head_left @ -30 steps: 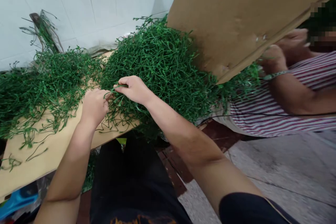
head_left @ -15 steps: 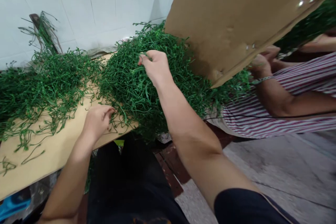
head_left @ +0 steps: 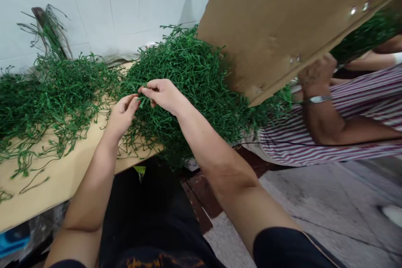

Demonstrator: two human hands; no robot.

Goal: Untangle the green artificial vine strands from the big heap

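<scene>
A large heap of thin green plastic-looking stems lies on the right end of a light wooden board. At the heap's left edge my left hand pinches a small green stem piece between thumb and fingers. Close against it, fingertips nearly touching, my right hand is closed in a pinch on the same green piece. A second, looser pile of green stems spreads over the left of the board.
A brown cardboard sheet slants over the right of the heap. Behind it sits a person in striped clothing, an arm near more stems. White tiled wall stands behind; a blue object is below the board.
My right hand has come left and down from over the heap to meet my left hand, which has risen a little. The person's hand at the right has shifted.
</scene>
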